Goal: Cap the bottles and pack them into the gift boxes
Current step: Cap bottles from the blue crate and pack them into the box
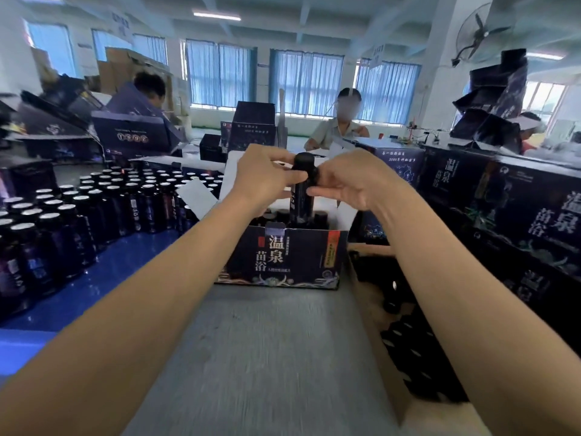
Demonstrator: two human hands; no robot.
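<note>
A dark bottle (301,201) with a black cap (304,163) is held upright over an open dark-blue gift box (284,259) in the middle of the table. My left hand (267,176) grips the bottle's neck and cap from the left. My right hand (349,180) pinches the cap from the right. The bottle's lower end reaches into the box, where other capped bottles (320,217) stand. The box's white flaps (196,191) stand open.
Several uncapped dark bottles (78,212) with silver seals crowd the blue surface at left. A cardboard carton of black caps (405,335) lies at right. Stacked gift boxes (503,199) line the right side. Two people work across the table. Grey tabletop (267,357) lies in front.
</note>
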